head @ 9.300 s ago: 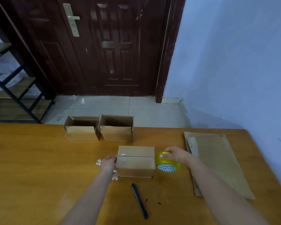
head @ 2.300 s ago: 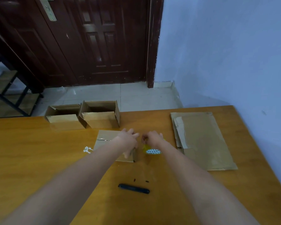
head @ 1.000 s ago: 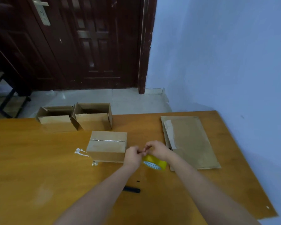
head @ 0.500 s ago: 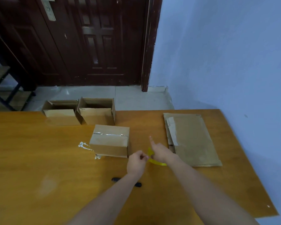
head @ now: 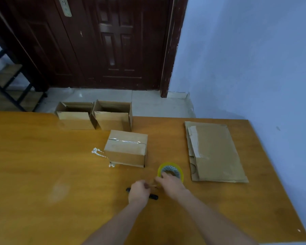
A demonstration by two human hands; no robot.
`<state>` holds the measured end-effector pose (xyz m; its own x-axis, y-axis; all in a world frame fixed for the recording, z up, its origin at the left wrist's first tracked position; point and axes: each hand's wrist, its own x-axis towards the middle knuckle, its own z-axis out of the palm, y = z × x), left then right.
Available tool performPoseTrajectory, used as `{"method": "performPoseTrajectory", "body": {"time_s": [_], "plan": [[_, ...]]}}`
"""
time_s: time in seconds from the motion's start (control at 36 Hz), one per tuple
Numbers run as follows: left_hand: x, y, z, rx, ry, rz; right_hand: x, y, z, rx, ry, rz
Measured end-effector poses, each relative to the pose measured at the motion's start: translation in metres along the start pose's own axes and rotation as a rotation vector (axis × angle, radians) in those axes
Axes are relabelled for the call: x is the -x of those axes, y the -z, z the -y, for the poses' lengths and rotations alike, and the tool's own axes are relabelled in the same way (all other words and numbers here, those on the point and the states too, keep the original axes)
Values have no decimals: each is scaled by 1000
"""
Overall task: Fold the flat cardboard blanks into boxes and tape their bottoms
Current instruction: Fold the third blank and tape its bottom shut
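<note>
Yellow tape roll (head: pixel 170 171) sits just beyond my right hand (head: pixel 171 185); both hands, left hand (head: pixel 139 191) included, pinch something small, likely its loose end, ready for pulling.

A dark wooden door (head: pixel 102 41) meets a blue wall (head: pixel 245 59) above pale floor tiles (head: pixel 148 103).

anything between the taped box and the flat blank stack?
Nothing. In the head view, only bare table separates the taped box from the flat blanks; the tape roll sits nearer the person, below that gap.
</note>
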<state>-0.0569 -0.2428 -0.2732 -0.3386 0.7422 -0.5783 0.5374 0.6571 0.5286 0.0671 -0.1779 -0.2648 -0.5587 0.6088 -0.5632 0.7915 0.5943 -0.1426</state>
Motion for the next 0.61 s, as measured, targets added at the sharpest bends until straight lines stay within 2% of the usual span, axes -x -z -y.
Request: {"method": "performPoseTrajectory", "body": {"time_s": [0.11, 0.22, 0.36, 0.61], "plan": [[2, -1, 2, 98, 49, 43, -2, -2, 5, -28, -16, -18], [3, 3, 4, 245, 223, 32, -6, -6, 13, -57, -40, -34], [-7, 8, 7, 151, 229, 13, -16, -5, 26, -37, -99, -18], [-4, 9, 7, 164, 281, 20, -18, -13, 47, -37, -268, -59]]}}
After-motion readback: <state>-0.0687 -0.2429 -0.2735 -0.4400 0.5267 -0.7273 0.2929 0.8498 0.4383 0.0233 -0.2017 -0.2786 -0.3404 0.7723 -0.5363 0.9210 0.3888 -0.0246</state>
